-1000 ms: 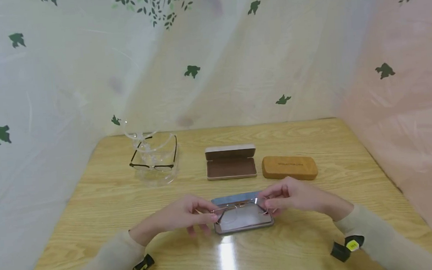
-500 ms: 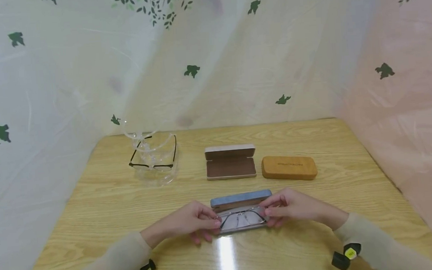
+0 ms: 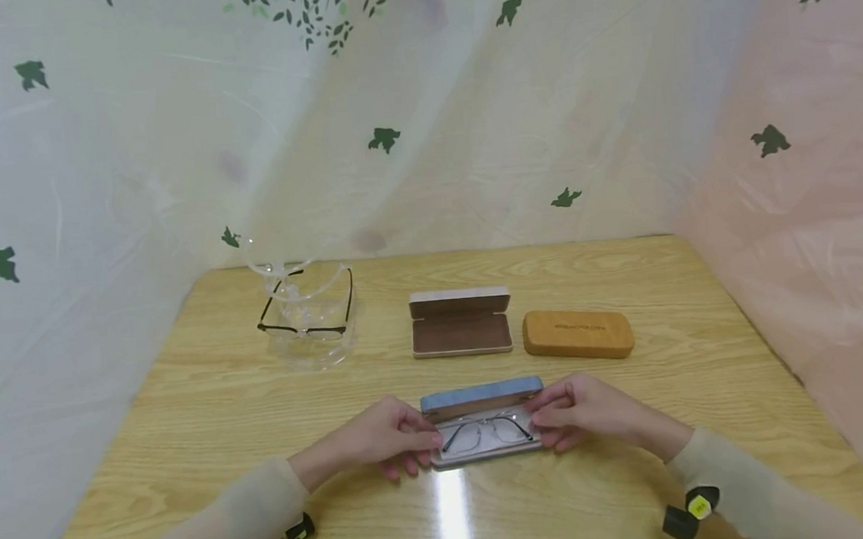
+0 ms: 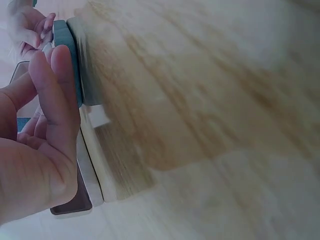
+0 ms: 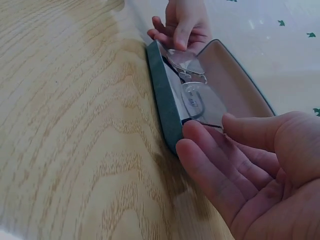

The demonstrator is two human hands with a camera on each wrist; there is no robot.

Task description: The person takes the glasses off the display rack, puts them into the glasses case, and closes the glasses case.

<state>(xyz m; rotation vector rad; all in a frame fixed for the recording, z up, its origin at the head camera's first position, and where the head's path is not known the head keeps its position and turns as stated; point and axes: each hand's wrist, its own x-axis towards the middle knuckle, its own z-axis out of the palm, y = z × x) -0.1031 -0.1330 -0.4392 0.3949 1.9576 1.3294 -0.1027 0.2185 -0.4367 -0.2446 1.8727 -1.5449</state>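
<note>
A pair of thin-rimmed eyeglasses lies low in a blue glasses case, whose lid stands raised at the back. My left hand holds the left end of the eyeglasses between thumb and fingers, at the case's left edge. At the opposite end, my right hand pinches the frame, thumb on top; its lower fingers lie against the case's outer side in the right wrist view. The left fingertips are partly hidden behind the thumb and case.
Behind the blue case stands an open brown-lined glasses case. To its right is a closed tan case. Black-framed eyeglasses rest on a clear stand at the left. Printed curtains surround the wooden table.
Both hands have lowered the eyeglasses from above the blue case down into it. The left hand has shifted slightly right, and the lid now shows more fully.
</note>
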